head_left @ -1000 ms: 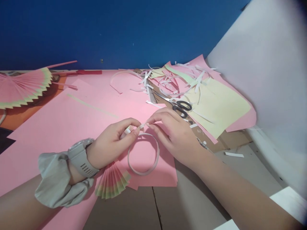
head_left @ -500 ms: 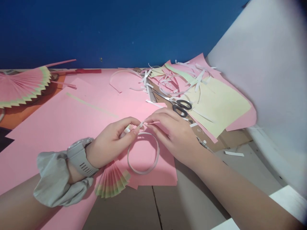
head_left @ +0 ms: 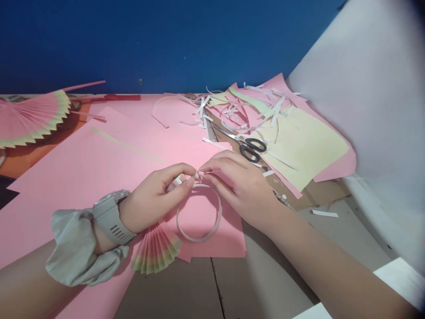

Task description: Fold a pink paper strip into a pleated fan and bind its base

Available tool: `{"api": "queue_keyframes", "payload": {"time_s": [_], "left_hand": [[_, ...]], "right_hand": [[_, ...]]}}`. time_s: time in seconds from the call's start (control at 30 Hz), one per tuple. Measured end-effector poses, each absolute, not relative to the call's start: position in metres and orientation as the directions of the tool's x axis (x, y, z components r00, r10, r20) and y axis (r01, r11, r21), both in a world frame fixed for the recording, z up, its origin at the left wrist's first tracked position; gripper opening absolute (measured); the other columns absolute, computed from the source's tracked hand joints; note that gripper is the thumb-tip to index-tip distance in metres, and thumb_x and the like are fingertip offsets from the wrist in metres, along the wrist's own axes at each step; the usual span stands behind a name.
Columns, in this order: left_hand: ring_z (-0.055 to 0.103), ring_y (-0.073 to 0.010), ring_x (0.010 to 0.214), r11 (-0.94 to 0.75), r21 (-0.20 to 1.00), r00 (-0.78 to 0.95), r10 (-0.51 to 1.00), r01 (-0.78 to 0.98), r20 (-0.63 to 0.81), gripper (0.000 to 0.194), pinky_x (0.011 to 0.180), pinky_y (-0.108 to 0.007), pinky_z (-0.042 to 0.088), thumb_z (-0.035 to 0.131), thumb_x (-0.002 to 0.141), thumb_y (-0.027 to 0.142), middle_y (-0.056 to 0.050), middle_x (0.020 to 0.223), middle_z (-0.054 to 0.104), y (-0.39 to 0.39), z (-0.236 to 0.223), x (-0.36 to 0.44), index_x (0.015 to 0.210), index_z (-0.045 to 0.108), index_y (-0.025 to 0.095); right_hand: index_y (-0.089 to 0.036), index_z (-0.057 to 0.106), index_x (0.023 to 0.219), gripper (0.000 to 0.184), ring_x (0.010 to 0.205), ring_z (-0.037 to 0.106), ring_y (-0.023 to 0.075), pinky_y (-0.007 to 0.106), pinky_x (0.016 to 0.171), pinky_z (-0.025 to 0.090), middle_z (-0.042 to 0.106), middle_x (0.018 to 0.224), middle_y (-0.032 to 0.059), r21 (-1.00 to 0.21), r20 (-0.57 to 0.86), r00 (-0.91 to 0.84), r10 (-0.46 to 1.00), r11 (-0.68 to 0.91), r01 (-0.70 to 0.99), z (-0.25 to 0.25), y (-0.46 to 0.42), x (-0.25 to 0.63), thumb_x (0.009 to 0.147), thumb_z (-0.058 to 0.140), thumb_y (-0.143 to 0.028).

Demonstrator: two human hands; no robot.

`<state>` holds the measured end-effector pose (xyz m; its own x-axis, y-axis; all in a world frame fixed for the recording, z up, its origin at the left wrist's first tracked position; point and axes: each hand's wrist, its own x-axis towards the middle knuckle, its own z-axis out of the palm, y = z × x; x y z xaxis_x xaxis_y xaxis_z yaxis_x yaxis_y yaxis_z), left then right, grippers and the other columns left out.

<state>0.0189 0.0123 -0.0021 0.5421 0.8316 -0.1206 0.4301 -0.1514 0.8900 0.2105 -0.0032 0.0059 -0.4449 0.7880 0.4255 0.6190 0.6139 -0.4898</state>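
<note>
My left hand (head_left: 162, 186), with a grey watch and a scrunchie at the wrist, is closed in a pinch on a small strip of white tape (head_left: 197, 175). Something white and greenish shows inside its curled fingers, mostly hidden. My right hand (head_left: 239, 186) meets it from the other side, thumb and forefinger closed at the strip, with a bit of pink paper beside them. Just below the fingertips is a thin white ring (head_left: 179, 226) that looks like a narrow tape roll. A pleated pink and green paper fan (head_left: 157, 252) spreads out from under my left wrist.
Black-handled scissors (head_left: 244, 144) lie beyond my right hand, near curled white strips (head_left: 232, 119) and yellow paper (head_left: 305, 146). Pink sheets (head_left: 83, 164) cover much of the surface. A larger pleated fan (head_left: 36, 115) is at far left, against a blue wall (head_left: 166, 44).
The white strip at my fingertips has shifted and looks shorter, with more pink showing beside it. Both hands stay in nearly the same place.
</note>
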Motion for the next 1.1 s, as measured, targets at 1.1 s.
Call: {"api": "queue_keyframes", "payload": {"time_s": [1.1], "left_hand": [[0.056, -0.0140, 0.085, -0.163, 0.921, 0.537, 0.842, 0.353, -0.057, 0.018, 0.078, -0.022, 0.044, 0.045, 0.087, 0.033, 0.002, 0.088, 0.063, 0.0155, 0.0002, 0.0190, 0.092, 0.060, 0.024]], "right_hand": [[-0.019, 0.056, 0.091, 0.011, 0.088, 0.055, 0.0164, 0.031, 0.077, 0.043, 0.061, 0.091, 0.0044, -0.482, 0.446, -0.412, 0.795, 0.601, 0.638, 0.0048, -0.0044, 0.2075, 0.089, 0.045, -0.015]]}}
